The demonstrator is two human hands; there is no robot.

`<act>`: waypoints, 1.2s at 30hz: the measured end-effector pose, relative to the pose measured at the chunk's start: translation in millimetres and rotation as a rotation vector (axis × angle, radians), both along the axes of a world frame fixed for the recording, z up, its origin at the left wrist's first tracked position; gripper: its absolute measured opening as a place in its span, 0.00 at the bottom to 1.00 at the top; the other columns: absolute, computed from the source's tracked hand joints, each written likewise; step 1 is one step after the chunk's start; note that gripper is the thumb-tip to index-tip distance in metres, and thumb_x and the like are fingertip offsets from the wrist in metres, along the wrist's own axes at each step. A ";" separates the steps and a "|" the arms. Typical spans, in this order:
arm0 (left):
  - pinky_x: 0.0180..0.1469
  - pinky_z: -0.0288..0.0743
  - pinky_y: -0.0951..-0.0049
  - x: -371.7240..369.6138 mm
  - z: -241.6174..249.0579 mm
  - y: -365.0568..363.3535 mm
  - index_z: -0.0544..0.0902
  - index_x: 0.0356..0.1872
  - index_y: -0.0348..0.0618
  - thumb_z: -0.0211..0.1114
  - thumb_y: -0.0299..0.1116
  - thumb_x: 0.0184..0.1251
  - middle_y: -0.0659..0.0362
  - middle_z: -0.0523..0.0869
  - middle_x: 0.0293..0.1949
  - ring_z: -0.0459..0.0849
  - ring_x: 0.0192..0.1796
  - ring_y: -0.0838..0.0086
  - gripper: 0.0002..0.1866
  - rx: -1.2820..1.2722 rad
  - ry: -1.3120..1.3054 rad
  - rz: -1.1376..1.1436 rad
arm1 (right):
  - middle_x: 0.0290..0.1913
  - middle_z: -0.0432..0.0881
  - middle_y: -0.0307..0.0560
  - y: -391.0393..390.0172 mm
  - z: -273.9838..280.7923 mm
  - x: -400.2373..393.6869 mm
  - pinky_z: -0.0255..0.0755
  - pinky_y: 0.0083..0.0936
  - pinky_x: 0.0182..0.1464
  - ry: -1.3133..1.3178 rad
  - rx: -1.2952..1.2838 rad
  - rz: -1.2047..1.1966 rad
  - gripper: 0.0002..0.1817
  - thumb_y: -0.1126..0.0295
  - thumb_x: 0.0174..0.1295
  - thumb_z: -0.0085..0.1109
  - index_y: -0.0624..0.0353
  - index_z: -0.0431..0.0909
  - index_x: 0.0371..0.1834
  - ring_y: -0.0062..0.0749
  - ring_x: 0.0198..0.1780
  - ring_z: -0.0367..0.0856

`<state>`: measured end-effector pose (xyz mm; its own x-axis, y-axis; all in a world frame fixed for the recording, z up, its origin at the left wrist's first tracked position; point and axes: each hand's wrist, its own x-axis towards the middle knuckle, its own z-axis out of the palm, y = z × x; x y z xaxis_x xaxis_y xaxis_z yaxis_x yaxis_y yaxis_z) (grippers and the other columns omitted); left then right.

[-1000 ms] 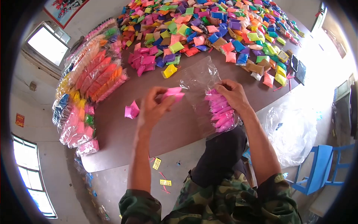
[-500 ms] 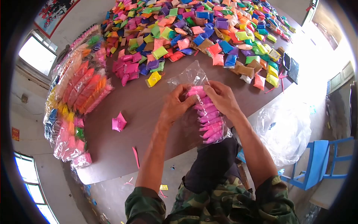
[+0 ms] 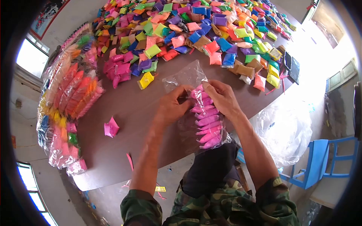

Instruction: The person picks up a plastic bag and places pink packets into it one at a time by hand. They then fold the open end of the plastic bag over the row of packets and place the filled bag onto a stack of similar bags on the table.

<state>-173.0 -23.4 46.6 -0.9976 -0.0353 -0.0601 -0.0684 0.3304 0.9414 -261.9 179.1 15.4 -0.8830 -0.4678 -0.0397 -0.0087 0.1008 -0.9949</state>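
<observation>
A clear plastic bag holds a stack of pink packets and hangs over the table's front edge, its loose top spread flat above the packets. My right hand pinches the bag's upper right side with thumb and fingers. At the upper left of the bag, my left hand is curled with its fingertips at the plastic, beside the top packets. A single pink packet lies on the table to the left of my left hand.
A heap of colourful packets covers the table's far side. Filled clear bags line its left edge. A red strip lies near the front edge. At right are a phone, a large clear bag and a blue chair.
The view has shifted, so the table items appear further left. My left hand has moved slightly down and away from the top packets, while my right hand stays on the bag.
</observation>
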 end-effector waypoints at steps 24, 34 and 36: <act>0.63 0.82 0.53 110.1 13.9 -73.9 0.88 0.56 0.42 0.76 0.38 0.69 0.48 0.91 0.57 0.88 0.58 0.50 0.18 -0.834 0.289 0.625 | 0.38 0.88 0.35 -5.8 -4.9 -0.4 0.76 0.20 0.45 0.132 -0.004 -0.098 0.16 0.62 0.74 0.68 0.65 0.90 0.53 0.16 0.41 0.81; 0.36 0.82 0.70 207.6 2.0 -209.9 0.88 0.51 0.37 0.78 0.48 0.68 0.57 0.91 0.40 0.89 0.38 0.73 0.23 -0.458 -0.212 0.814 | 0.37 0.86 0.33 -3.6 -3.0 -1.2 0.73 0.19 0.42 0.124 -0.010 -0.078 0.17 0.60 0.74 0.69 0.66 0.89 0.53 0.14 0.39 0.78; 0.31 0.79 0.75 208.7 2.2 -199.0 0.88 0.51 0.36 0.80 0.46 0.67 0.58 0.90 0.39 0.87 0.35 0.78 0.23 -0.419 -0.127 0.800 | 0.37 0.86 0.33 -3.0 -3.4 -0.3 0.73 0.19 0.42 0.122 -0.016 -0.071 0.18 0.60 0.74 0.69 0.66 0.89 0.53 0.14 0.39 0.78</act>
<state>35.8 -222.4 48.8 -0.6527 -0.7576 0.0065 -0.5191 0.4534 0.7246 -262.2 176.1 12.0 -0.9117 -0.4036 0.0769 -0.1229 0.0893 -0.9884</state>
